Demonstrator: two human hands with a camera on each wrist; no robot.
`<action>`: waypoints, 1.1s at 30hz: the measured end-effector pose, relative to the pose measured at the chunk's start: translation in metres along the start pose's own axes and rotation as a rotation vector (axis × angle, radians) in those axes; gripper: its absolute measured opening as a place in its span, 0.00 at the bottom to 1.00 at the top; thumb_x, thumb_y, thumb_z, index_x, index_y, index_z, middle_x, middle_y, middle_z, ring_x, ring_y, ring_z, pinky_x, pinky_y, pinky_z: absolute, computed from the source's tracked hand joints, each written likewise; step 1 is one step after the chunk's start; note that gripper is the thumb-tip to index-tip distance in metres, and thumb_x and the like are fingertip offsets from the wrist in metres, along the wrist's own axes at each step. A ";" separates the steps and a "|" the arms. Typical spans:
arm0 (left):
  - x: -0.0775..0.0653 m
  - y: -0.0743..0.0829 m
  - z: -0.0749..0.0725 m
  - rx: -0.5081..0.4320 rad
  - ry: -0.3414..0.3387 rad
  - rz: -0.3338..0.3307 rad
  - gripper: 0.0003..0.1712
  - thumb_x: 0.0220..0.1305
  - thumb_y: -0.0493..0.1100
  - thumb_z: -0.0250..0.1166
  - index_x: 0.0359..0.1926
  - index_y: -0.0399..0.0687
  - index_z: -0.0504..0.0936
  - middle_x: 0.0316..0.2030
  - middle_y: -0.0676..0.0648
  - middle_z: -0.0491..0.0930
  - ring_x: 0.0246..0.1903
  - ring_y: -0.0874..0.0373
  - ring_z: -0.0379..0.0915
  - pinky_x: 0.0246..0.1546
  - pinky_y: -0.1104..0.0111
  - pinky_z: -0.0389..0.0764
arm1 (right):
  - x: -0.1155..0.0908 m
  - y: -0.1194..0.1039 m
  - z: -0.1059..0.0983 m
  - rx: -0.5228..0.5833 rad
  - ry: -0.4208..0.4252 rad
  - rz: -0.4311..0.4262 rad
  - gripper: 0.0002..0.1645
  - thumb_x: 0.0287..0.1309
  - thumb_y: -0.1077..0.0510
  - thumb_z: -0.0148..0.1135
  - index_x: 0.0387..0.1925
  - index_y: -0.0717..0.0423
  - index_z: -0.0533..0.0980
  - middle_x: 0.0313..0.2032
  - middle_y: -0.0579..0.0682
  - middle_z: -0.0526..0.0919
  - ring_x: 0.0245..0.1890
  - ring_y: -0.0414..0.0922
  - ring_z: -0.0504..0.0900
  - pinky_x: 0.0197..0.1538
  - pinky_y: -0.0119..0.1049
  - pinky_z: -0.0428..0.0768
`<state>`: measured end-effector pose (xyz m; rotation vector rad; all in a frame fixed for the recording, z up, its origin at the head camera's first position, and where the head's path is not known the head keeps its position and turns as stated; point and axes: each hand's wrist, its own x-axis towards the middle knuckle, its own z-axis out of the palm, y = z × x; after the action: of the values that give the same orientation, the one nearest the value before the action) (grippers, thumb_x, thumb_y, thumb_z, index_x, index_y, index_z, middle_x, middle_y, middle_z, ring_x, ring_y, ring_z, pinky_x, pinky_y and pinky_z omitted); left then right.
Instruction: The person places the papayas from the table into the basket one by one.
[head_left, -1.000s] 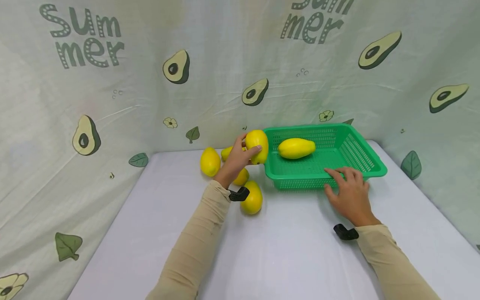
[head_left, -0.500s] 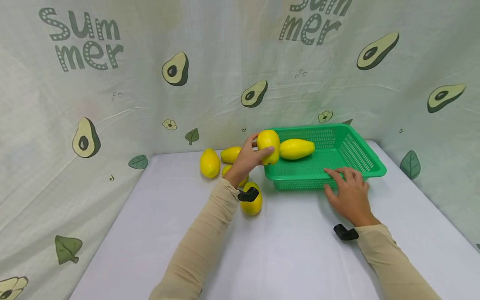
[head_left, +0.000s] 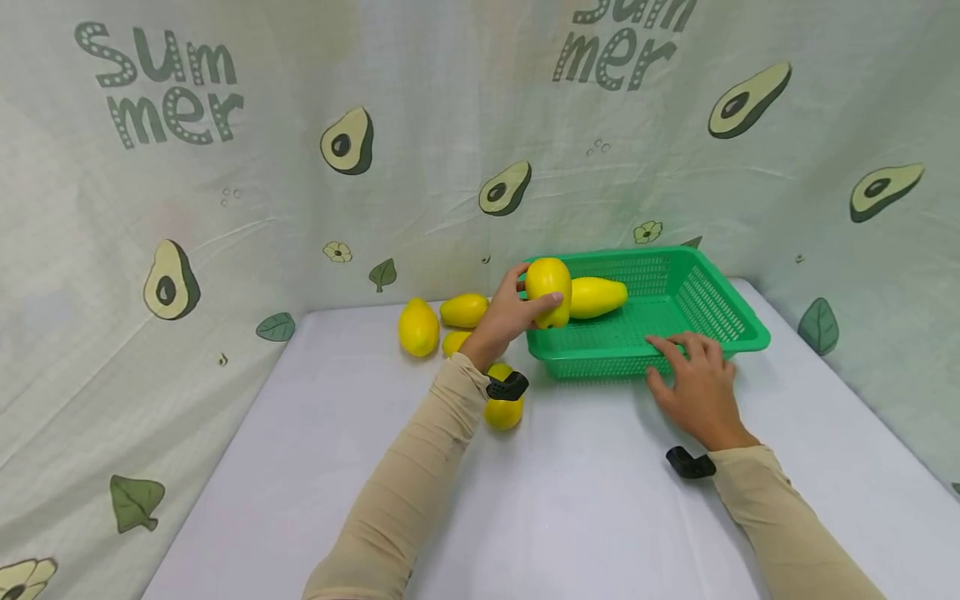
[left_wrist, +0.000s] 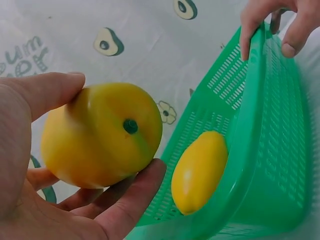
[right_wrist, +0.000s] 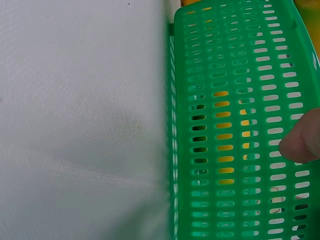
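My left hand grips a yellow papaya and holds it up over the left end of a green plastic basket. Thumb and fingers wrap its sides, and a short dark-green stem stub faces the camera in the left wrist view. Inside the basket, another papaya lies on its side. At the basket's near long side is my right hand, fingers hooked over the rim and thumb against the slotted outer wall.
Left of the basket, several more yellow fruits lie on the white table: one upright-looking, one at the back, one partly behind my left wrist and one nearer. A printed cloth hangs behind.
My left hand has carried the papaya rightward, from beside the basket to over its left end. The right hand stays at the rim.
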<state>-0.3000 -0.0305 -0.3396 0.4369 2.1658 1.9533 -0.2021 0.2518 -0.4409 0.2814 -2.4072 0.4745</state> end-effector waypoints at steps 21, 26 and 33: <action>0.006 0.002 0.008 -0.012 0.014 -0.051 0.48 0.63 0.48 0.72 0.77 0.56 0.54 0.69 0.43 0.61 0.51 0.48 0.75 0.43 0.60 0.84 | 0.001 0.003 0.000 0.002 -0.002 0.000 0.28 0.56 0.59 0.67 0.60 0.54 0.77 0.53 0.62 0.73 0.57 0.67 0.63 0.39 0.66 0.64; 0.005 0.005 0.008 -0.027 0.023 -0.051 0.45 0.64 0.46 0.71 0.76 0.55 0.57 0.69 0.42 0.61 0.52 0.47 0.75 0.43 0.59 0.85 | 0.001 0.003 0.001 0.001 -0.004 0.001 0.28 0.56 0.59 0.67 0.60 0.54 0.77 0.53 0.62 0.73 0.57 0.67 0.63 0.39 0.66 0.63; 0.003 0.005 0.008 -0.029 0.027 -0.038 0.38 0.67 0.44 0.69 0.74 0.54 0.62 0.68 0.42 0.63 0.53 0.47 0.75 0.44 0.59 0.84 | 0.001 0.003 0.001 0.004 -0.008 0.004 0.28 0.56 0.59 0.67 0.60 0.54 0.77 0.53 0.62 0.73 0.57 0.67 0.63 0.41 0.68 0.64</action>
<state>-0.2999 -0.0214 -0.3351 0.3642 2.1431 1.9783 -0.2039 0.2543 -0.4416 0.2803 -2.4156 0.4808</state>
